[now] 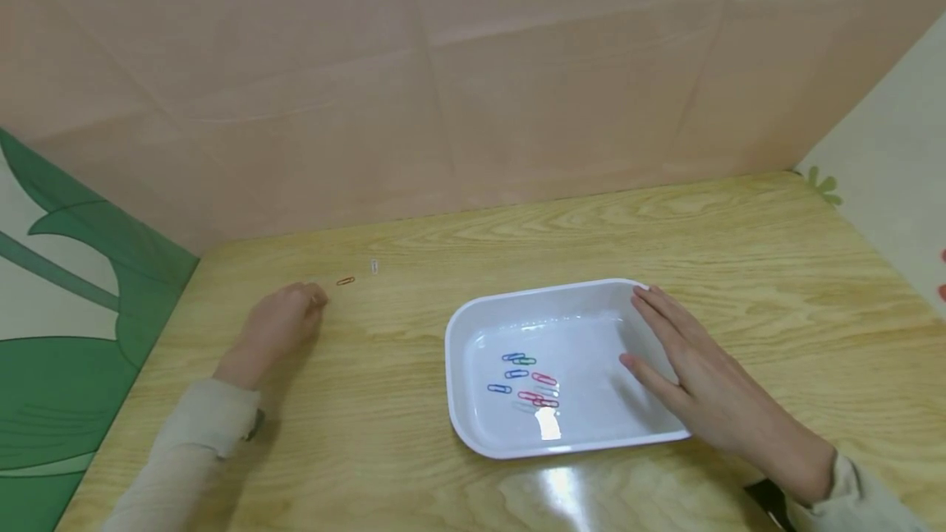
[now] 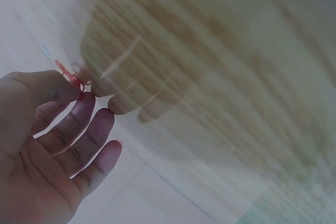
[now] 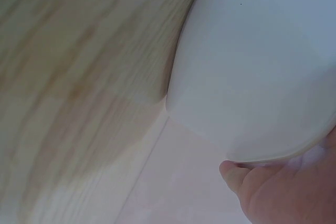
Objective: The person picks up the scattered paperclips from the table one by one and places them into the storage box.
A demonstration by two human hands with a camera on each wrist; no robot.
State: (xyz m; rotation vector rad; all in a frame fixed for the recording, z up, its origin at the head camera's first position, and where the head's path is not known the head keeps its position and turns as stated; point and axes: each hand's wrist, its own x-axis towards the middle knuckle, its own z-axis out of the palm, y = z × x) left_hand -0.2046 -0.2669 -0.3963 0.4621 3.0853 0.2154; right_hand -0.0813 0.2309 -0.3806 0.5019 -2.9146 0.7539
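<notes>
Thumb and fingertips of my left hand (image 1: 284, 320) pinch a red paper clip (image 2: 82, 85), close over the wooden table at the left. Just beyond those fingers lies an orange-red paper clip (image 1: 345, 281), with a whitish paper clip (image 1: 374, 267) a little farther right. My right hand (image 1: 695, 376) rests along the right rim of a white tray (image 1: 461, 433), its fingers straight and its thumb reaching over the inside. Blue paper clips (image 1: 499, 389), a green paper clip (image 1: 524, 361), red paper clips (image 1: 544, 378) and pale ones lie in the tray's left half.
The wood-grain table (image 1: 355, 417) ends at a pinkish cloth backdrop (image 1: 318, 105). A green leaf-patterned panel (image 1: 59, 401) borders it at the left, and a pale panel (image 1: 894, 138) stands at the right.
</notes>
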